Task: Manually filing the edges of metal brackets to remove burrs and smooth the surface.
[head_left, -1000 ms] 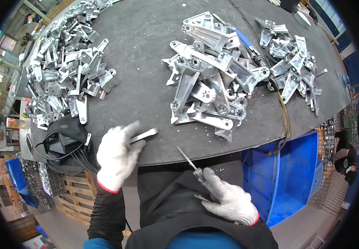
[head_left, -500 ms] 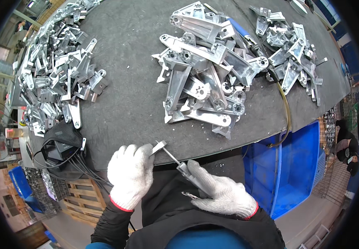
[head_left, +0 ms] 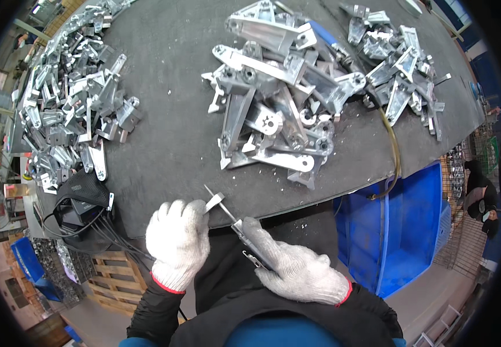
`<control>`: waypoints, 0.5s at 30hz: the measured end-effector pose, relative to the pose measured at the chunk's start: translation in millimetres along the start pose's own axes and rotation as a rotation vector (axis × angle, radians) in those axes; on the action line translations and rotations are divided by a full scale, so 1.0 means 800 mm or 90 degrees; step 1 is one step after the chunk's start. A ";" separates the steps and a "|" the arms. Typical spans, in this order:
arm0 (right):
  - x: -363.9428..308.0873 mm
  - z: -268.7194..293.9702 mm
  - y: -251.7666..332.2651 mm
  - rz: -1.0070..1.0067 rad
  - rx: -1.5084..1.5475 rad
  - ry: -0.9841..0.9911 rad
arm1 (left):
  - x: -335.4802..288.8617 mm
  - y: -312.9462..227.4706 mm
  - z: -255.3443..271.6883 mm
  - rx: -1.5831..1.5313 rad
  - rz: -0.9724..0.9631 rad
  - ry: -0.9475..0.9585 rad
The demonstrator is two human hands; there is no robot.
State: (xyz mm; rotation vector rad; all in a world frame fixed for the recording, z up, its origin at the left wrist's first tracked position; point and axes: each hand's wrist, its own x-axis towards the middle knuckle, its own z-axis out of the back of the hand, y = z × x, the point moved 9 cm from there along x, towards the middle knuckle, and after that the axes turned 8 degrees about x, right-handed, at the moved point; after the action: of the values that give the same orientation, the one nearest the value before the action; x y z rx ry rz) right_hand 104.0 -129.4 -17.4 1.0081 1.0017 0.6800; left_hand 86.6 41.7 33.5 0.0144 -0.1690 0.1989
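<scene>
Part sticks out of the left hand, near the front edge of the table — fingers closed on its one end. Right hand wrapped around the handle of a thin-shafted tool; shaft slants up-left, meets the part's free end, tip showing past it. Through a hole or just across it — can't tell. Both hands in white gloves, red cuffs. Middle pile of silvery metal pieces ahead of the hands, left pile and right pile to the sides. Blue-handled tool lies by the middle pile. Hose hangs over the table edge, near a blue bin. Black pouch left of the left hand.
</scene>
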 end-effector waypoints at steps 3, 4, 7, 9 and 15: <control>-0.008 0.007 0.000 -0.011 0.001 0.000 | -0.001 0.007 -0.007 0.012 0.024 0.069; -0.011 0.012 0.006 -0.049 0.009 0.021 | 0.001 0.015 -0.005 -0.025 0.042 0.072; -0.023 0.021 0.020 0.031 -0.138 0.030 | 0.017 0.046 0.002 -0.077 0.139 0.057; -0.031 0.030 0.025 0.003 -0.190 0.027 | 0.040 0.055 0.029 -0.130 0.124 -0.007; -0.025 0.065 -0.010 -0.063 -0.110 -0.120 | 0.184 -0.021 0.109 -0.247 -0.119 -0.249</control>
State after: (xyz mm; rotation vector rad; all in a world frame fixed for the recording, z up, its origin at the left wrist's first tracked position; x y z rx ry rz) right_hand 143.5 -168.0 -8.2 0.8479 0.8084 0.5680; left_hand 217.7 51.4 144.0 -0.3184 -0.5922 -0.0279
